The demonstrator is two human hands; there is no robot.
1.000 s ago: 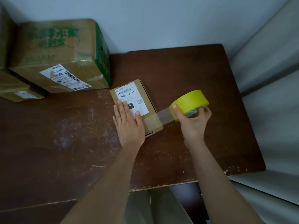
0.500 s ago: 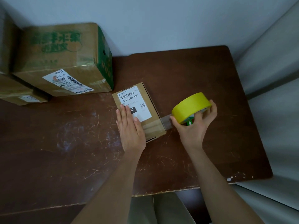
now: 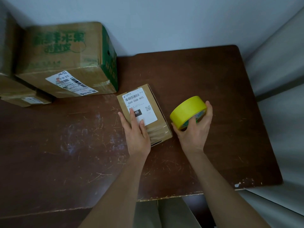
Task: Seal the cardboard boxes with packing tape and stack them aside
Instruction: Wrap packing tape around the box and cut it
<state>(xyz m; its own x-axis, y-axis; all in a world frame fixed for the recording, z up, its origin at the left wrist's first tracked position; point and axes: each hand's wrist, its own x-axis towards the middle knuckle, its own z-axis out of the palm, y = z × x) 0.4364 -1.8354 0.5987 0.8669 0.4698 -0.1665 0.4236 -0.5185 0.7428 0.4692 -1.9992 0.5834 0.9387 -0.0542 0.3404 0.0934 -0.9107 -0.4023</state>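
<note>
A small brown cardboard box (image 3: 153, 99) with a white shipping label lies on the dark wooden table (image 3: 205, 83). My left hand (image 3: 136, 132) lies flat on the box's near left part, fingers straight and pressing down. A strip of clear tape (image 3: 158, 130) crosses the box's near end. My right hand (image 3: 194, 132) grips a yellow roll of packing tape (image 3: 187, 111) just right of the box, held tilted above the table. The roll sits close to the box's right edge.
A large cardboard box with green print (image 3: 65, 60) stands at the back left against the wall. A smaller flat box (image 3: 23, 97) lies beside it at the left edge. Pale fabric (image 3: 279, 79) borders the table on the right.
My right hand has brought the tape roll in toward the box, so the stretched strip seen before is no longer drawn out. My left hand stays pressing on the box.
</note>
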